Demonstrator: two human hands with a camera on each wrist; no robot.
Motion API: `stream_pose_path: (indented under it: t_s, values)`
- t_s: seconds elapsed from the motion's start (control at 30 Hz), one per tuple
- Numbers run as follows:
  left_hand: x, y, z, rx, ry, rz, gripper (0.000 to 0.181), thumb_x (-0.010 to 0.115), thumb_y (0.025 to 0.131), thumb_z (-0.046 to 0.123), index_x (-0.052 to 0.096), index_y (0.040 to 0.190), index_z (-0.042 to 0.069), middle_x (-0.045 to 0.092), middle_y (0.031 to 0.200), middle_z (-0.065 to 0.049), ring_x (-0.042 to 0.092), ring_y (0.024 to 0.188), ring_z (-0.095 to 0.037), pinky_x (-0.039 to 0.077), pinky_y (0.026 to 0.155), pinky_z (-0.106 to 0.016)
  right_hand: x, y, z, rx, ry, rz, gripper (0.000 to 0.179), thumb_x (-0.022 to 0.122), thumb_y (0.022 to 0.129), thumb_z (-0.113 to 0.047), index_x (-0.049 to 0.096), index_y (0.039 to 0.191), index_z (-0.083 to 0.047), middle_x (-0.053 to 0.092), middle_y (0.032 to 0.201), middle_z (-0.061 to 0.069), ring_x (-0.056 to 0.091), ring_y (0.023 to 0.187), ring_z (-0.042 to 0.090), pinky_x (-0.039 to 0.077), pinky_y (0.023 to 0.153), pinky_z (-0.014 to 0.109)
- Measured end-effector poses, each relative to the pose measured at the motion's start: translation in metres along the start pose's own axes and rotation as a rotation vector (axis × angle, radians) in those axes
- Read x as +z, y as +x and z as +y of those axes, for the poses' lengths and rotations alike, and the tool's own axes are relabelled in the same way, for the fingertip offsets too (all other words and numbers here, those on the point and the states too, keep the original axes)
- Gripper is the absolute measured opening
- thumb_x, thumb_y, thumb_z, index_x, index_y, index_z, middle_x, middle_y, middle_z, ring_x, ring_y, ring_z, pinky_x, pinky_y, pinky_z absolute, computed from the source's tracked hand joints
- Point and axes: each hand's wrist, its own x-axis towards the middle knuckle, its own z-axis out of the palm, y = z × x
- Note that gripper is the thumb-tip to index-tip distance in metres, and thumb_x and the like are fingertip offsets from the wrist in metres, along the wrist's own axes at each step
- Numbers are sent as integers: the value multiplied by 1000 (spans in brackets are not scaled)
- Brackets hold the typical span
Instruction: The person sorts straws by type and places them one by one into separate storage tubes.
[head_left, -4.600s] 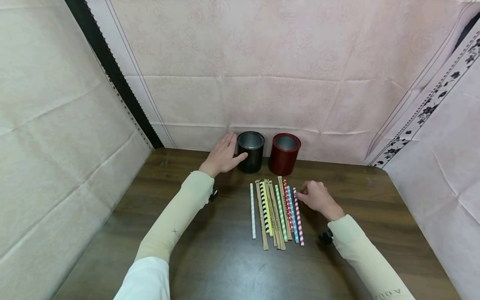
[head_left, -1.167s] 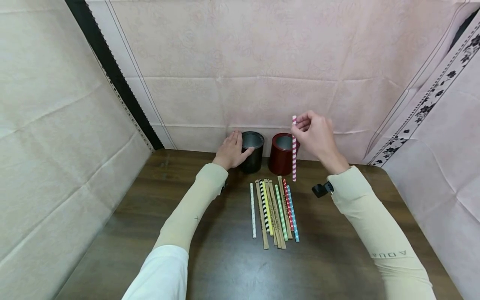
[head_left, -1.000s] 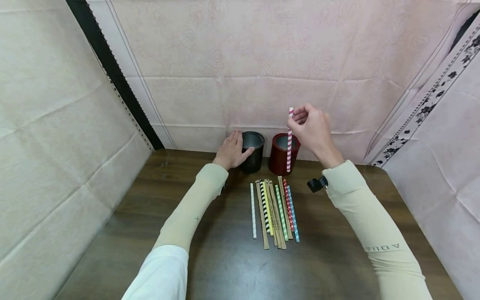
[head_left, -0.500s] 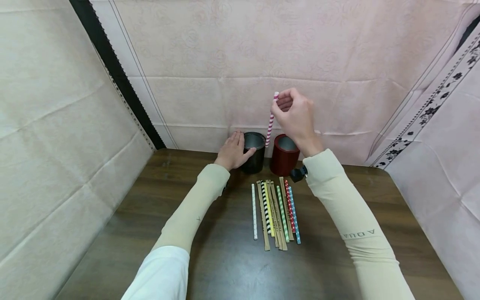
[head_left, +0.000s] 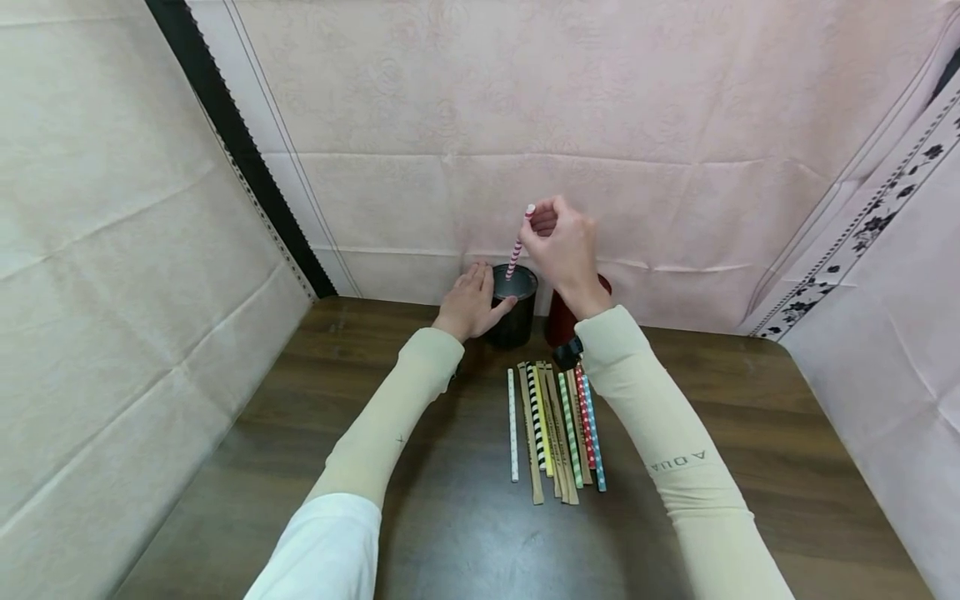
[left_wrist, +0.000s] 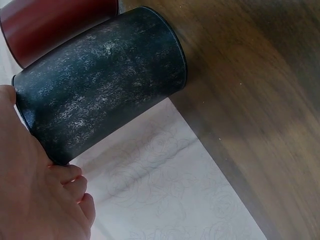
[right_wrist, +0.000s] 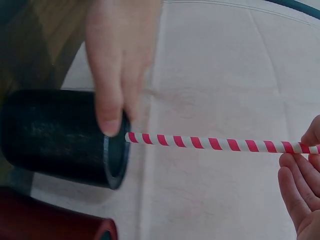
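Observation:
My right hand pinches a pink-and-white striped paper straw near its top. The straw slants over the black cylindrical cup, its lower end at the cup's mouth. In the right wrist view the far end of the striped straw meets the open rim. My left hand holds the black cup by its upper part, thumb in front and fingers on the far side. A dark red cup stands to the right, partly hidden behind my right hand and wrist.
A row of several straws, patterned ones such as the green striped straw and brown paper-wrapped ones, lies on the wooden table in front of the cups. Pale cloth hangs close behind the cups and along both sides.
My right hand has picked the pink striped straw from the row's right end, raised it, and carried it left past the red cup to the black one. My left hand shifted slightly right onto the black cup.

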Motion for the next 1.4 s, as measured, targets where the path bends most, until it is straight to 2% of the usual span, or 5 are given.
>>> stream_pose_path:
  t_s: [0.3, 0.57, 0.8, 1.17, 1.4]
  values:
    - [-2, 0, 3, 15, 2, -22, 93, 22, 108, 70, 9, 169, -1, 11, 178, -19, 9, 167, -30, 12, 136, -41, 19, -14, 15, 14, -18, -36, 20, 72, 99, -16, 72, 110, 0, 80, 105, 16, 79, 96, 27, 64, 90, 39]
    - [-7, -1, 3, 13, 21, 0, 92, 24, 109, 68, 12, 168, -2, 13, 177, -21, 12, 167, -31, 14, 136, -41, 11, -18, 10, 23, -33, -77, 25, 75, 98, -17, 73, 114, 2, 80, 108, 19, 79, 98, 30, 64, 93, 43]
    - [-6, 0, 1, 10, 14, 15, 92, 24, 109, 68, 14, 168, -2, 15, 177, -20, 13, 167, -31, 15, 136, -41, -12, -18, 9, 54, -128, -150, 29, 75, 99, -20, 73, 116, 4, 79, 108, 21, 79, 97, 33, 64, 91, 44]
    - [-1, 0, 1, 14, 18, 3, 92, 23, 109, 68, 12, 168, -2, 13, 177, -20, 12, 167, -31, 14, 136, -40, -65, -28, 8, 79, -296, -260, 34, 78, 97, -23, 72, 112, 8, 79, 106, 25, 79, 95, 37, 65, 86, 50]
    - [-1, -2, 0, 30, 33, 19, 91, 25, 109, 66, 15, 167, -4, 17, 176, -21, 15, 166, -32, 16, 136, -40, -92, -36, 7, 170, -340, -398, 35, 76, 98, -22, 71, 113, 9, 77, 109, 27, 78, 101, 40, 64, 89, 52]
